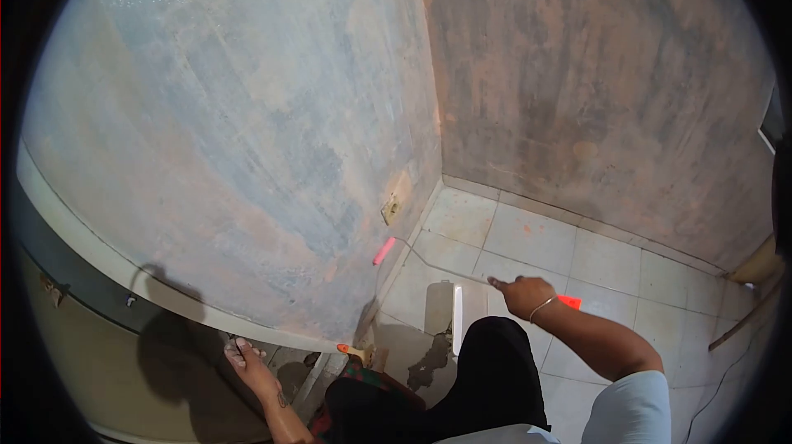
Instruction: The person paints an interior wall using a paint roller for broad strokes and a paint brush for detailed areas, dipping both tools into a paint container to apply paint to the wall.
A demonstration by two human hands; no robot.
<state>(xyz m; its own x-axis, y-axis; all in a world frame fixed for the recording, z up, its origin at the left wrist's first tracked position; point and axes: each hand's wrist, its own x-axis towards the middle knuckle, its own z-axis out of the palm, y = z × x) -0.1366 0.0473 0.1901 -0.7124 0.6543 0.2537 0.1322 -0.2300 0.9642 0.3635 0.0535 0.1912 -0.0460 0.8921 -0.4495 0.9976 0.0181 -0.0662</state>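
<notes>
My right hand is wrapped round the handle of a small paint roller, whose red-orange end sticks out behind the wrist. A long thin wire frame runs from it to the pink roller sleeve, which is at the lower part of the left wall, near the corner. On the lower left, my left hand has curled, whitish-stained fingers close to the wall's pale end edge. Something dark shows at those fingers, but I cannot tell what it is.
A white tray stands on the tiled floor by my knee. An orange-tipped paintbrush lies near the wall's foot. An uncovered wall socket is above the roller. A brownish wall closes the right side; a cable trails there.
</notes>
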